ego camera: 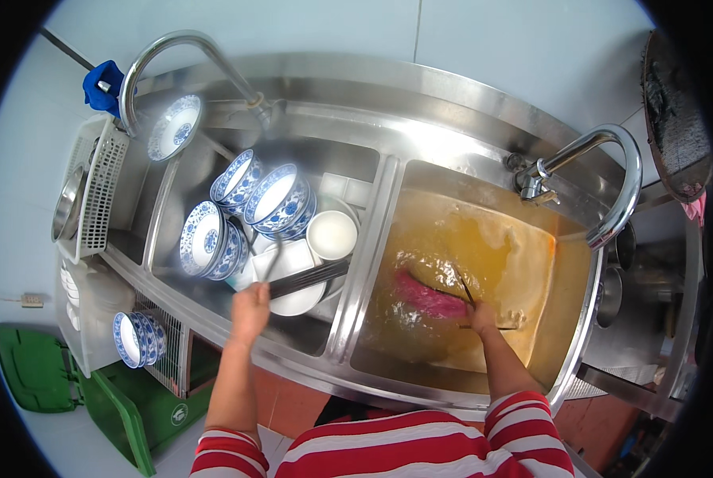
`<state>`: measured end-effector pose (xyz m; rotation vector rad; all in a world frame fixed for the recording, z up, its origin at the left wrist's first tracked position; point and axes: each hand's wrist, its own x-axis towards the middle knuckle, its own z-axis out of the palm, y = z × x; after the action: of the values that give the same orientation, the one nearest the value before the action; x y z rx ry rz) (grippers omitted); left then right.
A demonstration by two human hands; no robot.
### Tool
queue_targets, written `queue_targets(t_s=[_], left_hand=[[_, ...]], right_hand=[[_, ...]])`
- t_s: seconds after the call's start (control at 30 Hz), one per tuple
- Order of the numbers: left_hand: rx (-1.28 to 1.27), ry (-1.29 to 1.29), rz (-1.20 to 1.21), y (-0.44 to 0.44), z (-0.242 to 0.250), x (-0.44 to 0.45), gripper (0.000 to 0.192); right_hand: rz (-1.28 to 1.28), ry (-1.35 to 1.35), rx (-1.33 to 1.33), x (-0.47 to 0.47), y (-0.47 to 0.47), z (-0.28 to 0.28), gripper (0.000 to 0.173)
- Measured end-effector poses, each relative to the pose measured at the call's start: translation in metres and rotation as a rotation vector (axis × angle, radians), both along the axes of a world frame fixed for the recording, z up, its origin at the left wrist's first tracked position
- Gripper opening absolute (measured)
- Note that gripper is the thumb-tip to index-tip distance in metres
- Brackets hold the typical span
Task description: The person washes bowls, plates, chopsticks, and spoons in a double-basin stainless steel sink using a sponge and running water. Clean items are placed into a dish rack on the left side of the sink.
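Over the left basin [299, 334], my left hand [250, 312] grips a bundle of dark chopsticks [311, 278] and a thin, curved, blurred utensil [277, 258]. Beneath the bundle lie a white plate [296, 303] and a white rectangular dish [281, 261]. A white round bowl [332, 235] and stacks of blue-and-white bowls [272, 197] stand beyond. My right hand [483, 318] is at the murky yellowish water of the right basin [571, 293], closed around a dark chopstick [465, 285]. A pink cloth [431, 296] lies in the water against that hand; whether the fingers also grip it is unclear.
Two curved chrome faucets [622, 155] [192, 37] rise behind the basins. A blue-and-white bowl [176, 128] rests at the far left. On the left are a white plastic basket [102, 191], more stacked bowls [138, 339] and a green bin [147, 406]. A metal ledge [365, 251] divides the basins.
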<state>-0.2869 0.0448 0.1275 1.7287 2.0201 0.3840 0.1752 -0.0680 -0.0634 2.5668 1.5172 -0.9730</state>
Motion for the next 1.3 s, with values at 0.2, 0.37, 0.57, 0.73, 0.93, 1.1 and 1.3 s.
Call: queue_targets(t_s=[0.2,0.37,0.57,0.73,0.93,1.1,1.3], left_hand=[[-0.047,0.544,-0.016,0.030,-0.049,-0.054,0.020],[0.019,0.401,-0.043,0.047,-0.042,-0.042,0.039],[0.473,-0.138,-0.206,0.017,0.011,0.062,0.018],[0.070,-0.465,-0.537,-0.026,0.017,0.175,0.022],[-0.571,-1.033,-0.090,-0.028,-0.031,0.238,0.038],[-0.641,-1.386,0.279,0.000,-0.013,0.226,0.028],[-1.245,-1.415,0.282,-0.027,-0.022,0.243,0.043]], right_hand=[[0.059,0.542,0.025,-0.018,-0.009,-0.068,0.026],[-0.046,0.624,0.130,-0.063,0.013,-0.021,0.023],[-0.528,0.897,-0.385,-0.055,0.038,0.057,0.023],[-0.196,0.523,-0.005,-0.037,0.026,0.111,0.030],[0.232,0.481,0.066,-0.078,0.036,0.196,0.036],[0.266,0.496,0.300,-0.103,0.029,0.213,0.029],[0.706,0.725,0.698,-0.114,0.043,0.238,0.016]])
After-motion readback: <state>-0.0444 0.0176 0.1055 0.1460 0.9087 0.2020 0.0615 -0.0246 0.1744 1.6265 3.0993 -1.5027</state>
